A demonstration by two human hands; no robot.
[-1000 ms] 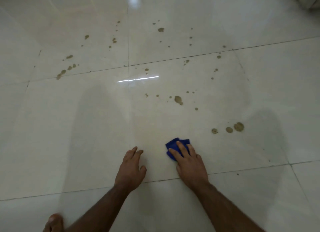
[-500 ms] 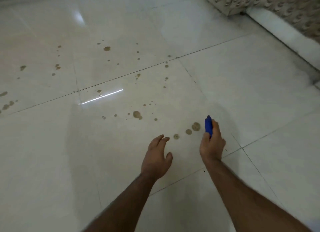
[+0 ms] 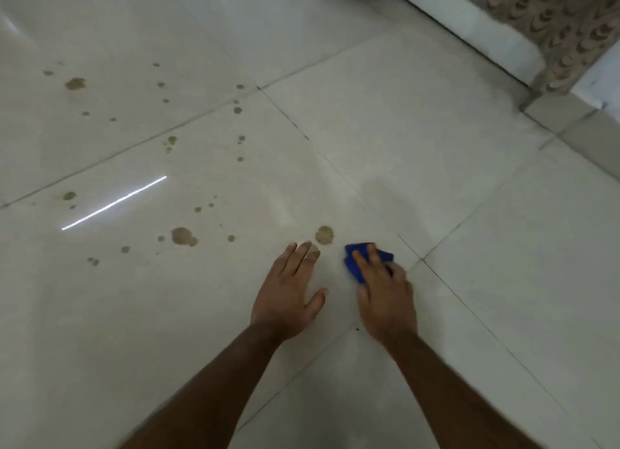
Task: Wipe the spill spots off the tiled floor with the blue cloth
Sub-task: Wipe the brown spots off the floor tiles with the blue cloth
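My right hand (image 3: 385, 294) presses the folded blue cloth (image 3: 353, 262) flat on the glossy white tiled floor (image 3: 469, 247), fingers spread over it. A round brown spill spot (image 3: 324, 235) lies just left of the cloth, apart from it. My left hand (image 3: 288, 291) rests palm down on the tile, fingers apart, its fingertips partly covering another small spot. A larger brown spot (image 3: 183, 236) and several small drops spread to the left and far left.
More brown spots (image 3: 75, 83) dot the tiles at the upper left. A patterned piece of furniture (image 3: 553, 29) with a white base (image 3: 469, 22) stands at the upper right. A raised tile ledge (image 3: 570, 120) runs along the right edge.
My right hand, which held the cloth raised on edge, has laid it flat on the floor beside the spots. My left hand has slid forward onto a small spot. The view has shifted right.
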